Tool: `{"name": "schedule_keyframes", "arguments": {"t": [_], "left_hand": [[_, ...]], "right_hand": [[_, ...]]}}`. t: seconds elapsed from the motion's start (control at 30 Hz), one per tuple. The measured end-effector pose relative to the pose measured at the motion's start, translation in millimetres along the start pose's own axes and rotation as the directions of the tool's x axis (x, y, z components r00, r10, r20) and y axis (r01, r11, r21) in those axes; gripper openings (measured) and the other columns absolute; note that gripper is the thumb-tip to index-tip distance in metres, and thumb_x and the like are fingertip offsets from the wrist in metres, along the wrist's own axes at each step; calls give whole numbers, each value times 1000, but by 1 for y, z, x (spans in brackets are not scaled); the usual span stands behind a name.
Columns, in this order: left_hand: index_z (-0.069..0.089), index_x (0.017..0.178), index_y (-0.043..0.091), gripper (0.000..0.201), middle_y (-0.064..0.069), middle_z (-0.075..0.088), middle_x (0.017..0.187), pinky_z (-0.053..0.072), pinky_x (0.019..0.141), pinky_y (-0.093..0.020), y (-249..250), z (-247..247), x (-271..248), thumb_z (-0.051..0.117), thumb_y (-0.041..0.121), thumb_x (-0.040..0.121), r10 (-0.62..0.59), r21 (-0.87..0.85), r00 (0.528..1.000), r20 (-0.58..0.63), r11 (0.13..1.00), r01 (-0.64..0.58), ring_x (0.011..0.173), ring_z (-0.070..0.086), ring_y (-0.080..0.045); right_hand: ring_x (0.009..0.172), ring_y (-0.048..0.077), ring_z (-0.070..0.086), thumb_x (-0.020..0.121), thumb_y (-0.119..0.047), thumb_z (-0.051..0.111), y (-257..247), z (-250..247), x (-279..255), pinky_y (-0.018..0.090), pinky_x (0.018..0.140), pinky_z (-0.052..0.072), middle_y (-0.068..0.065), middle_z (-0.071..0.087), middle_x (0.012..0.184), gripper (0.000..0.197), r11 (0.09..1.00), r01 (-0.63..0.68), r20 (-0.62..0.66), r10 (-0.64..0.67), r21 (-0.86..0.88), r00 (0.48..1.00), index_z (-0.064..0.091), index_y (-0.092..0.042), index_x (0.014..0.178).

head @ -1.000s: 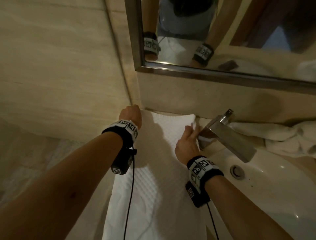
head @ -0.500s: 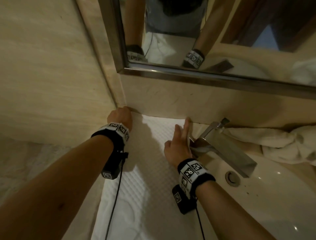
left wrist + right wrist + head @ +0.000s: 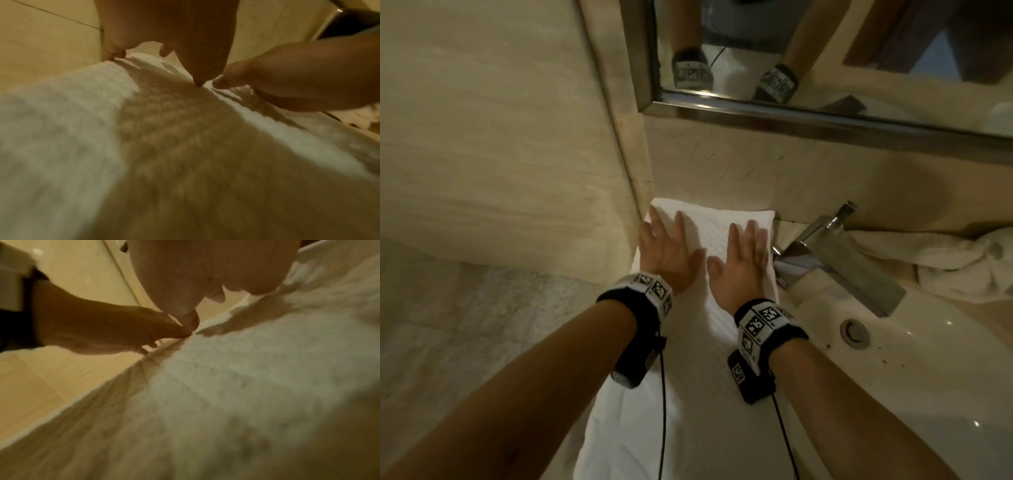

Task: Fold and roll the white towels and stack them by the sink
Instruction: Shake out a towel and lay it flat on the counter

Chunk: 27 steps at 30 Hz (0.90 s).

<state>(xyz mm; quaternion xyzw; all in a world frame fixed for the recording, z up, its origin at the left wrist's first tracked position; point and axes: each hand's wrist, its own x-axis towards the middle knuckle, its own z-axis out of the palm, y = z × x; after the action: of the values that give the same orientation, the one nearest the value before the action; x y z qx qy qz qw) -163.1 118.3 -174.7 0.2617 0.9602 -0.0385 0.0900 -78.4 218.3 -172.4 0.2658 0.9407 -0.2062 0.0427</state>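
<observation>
While no readable writing shows, left hand (image 3: pixel 666 251) and right hand (image 3: pixel 739 263) press straight fingers flat on the white towel (image 3: pixel 709 342).

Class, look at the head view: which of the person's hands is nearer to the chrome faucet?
Right. The right hand lies flat on the white towel directly beside the faucet; the left hand lies flat on the towel's far side, by the wall.
</observation>
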Motion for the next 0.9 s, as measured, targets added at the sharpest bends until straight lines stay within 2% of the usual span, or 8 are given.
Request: {"name": "schedule_keyframes", "arguments": {"t": [0.07,0.13,0.33,0.5,0.6,0.77,0.83,0.9], "left_hand": [[-13,150,27,76,-26,-19,153,-2,111,-62,5,16,-18,11,66,90,-16,-125,1000,21,992,19,140,-12,-50],[-17,148,34,72,-23,-26,153,-8,110,-63,4,26,-26,5,68,89,-21,-152,1000,5,988,22,138,-21,-48],[-18,148,35,73,-21,-26,153,0,113,-62,-4,29,-21,1,70,87,11,-137,1000,12,990,-9,139,-22,-46],[-18,148,37,72,-18,-26,154,2,114,-61,-8,27,-19,4,70,88,32,-131,999,35,991,-27,140,-21,-45],[-17,148,38,72,-17,-27,154,1,114,-61,-9,26,-20,6,70,88,17,-130,997,71,992,-8,140,-22,-43],[-9,151,30,72,-21,-17,156,2,112,-64,2,24,-67,9,65,91,-67,-172,998,15,983,68,141,-16,-46],[-13,150,32,72,-18,-24,154,0,112,-65,8,25,-89,10,65,91,-26,-175,999,46,984,34,140,-23,-43],[-16,149,35,70,-15,-30,153,-4,111,-65,9,25,-107,13,64,92,7,-182,994,112,983,13,138,-29,-40]], "right_hand": [[142,28,-29,99,-44,32,1,-1,0,39,116,-17,14,-26,156,75,995,-94,88,90,37,992,-7,-11,153],[142,28,-29,100,-43,31,3,-1,-1,40,118,-14,14,-26,156,73,995,-94,133,89,36,987,-9,-12,153],[144,24,-25,100,-42,25,7,8,-3,42,119,-10,9,-24,158,69,1000,2,105,-1,-14,994,-6,-10,153],[144,16,-27,98,-54,21,22,10,-10,35,118,-15,0,-28,157,72,997,47,193,-34,-60,981,-12,-20,153],[143,14,-27,97,-58,23,25,6,-10,35,118,-14,-2,-28,157,75,997,49,235,-36,-52,971,-13,-23,153],[146,17,-21,97,-56,29,25,4,-13,34,119,-10,0,-22,159,78,997,65,187,-57,-37,981,-9,-19,154],[147,19,-18,97,-52,33,22,2,-20,36,120,-7,3,-17,160,77,995,89,134,-81,-53,988,-6,-16,154],[147,18,-16,97,-47,35,15,-1,-39,39,120,-5,2,-16,161,74,996,86,139,-81,-30,987,-3,-19,154]]}}
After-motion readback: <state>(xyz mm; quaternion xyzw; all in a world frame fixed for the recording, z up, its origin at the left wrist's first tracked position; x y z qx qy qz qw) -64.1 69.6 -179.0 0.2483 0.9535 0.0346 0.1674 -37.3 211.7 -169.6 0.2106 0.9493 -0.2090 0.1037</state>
